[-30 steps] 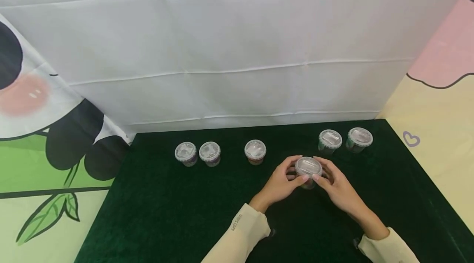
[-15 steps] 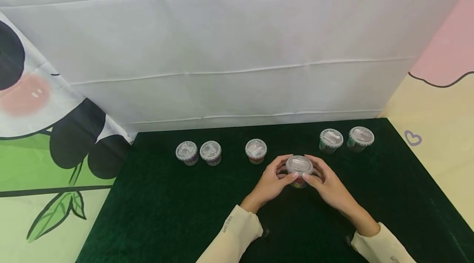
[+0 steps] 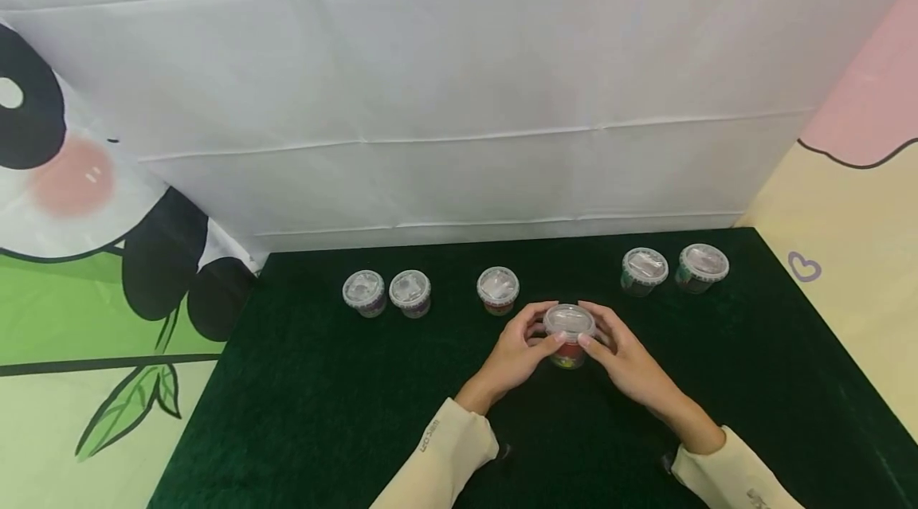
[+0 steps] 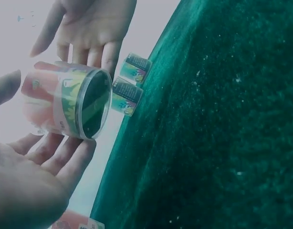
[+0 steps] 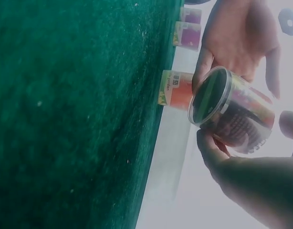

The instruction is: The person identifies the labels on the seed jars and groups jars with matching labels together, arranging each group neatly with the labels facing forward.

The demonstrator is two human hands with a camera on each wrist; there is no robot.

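Observation:
Between both hands I hold a small clear plastic tub with a clear lid and a red and green printed label. My left hand grips its left side and my right hand its right side, thumbs at the near side. In the left wrist view the round base of the tub shows, raised off the green cloth. The right wrist view shows the same tub, with dark small print on its side. Nearest behind the hands stands another lidded tub with a reddish label.
Two purplish tubs, the outer one and its neighbour, stand at back left. Two green-labelled tubs, one beside the other, are at back right. The dark green cloth-covered table meets a white cloth backdrop.
Both hands have moved left with the tub held between them. More of its red and green label shows now. The other tubs keep their places, apart from a slight view shift.

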